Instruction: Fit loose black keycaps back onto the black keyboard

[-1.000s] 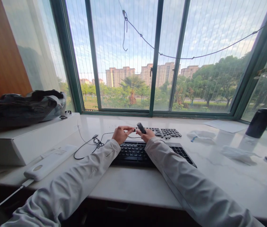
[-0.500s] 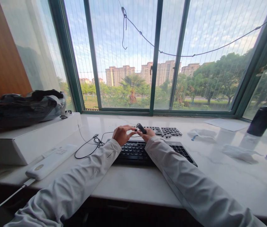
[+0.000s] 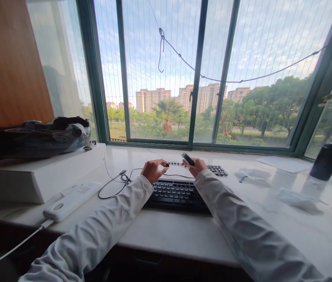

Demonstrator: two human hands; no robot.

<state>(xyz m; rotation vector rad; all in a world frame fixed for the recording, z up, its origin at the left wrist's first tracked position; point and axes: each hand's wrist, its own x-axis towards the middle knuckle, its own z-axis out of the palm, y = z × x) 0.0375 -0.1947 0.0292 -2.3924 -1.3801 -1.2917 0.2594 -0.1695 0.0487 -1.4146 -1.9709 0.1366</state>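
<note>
My left hand (image 3: 153, 170) hovers over the far edge of a black keyboard (image 3: 175, 191), fingers pinched on the small plug end of a thin black cable (image 3: 115, 186). My right hand (image 3: 195, 166) is closed round a small black device (image 3: 187, 158), held up a hand's width to the right of the plug. A second, slimmer keyboard (image 3: 216, 169) lies just behind both hands, partly hidden by them. Both arms wear white sleeves.
A white box (image 3: 40, 172) with a dark bag (image 3: 36, 135) on top stands at left, with a white remote-like unit (image 3: 71, 199) in front. At right lie a dark cylinder (image 3: 327, 161), crumpled white masks (image 3: 296, 194) and paper. Green-framed windows back the counter.
My hands have drawn apart: the right hand with the black device moved right, and the left now pinches the cable plug. The camera view has shifted slightly.
</note>
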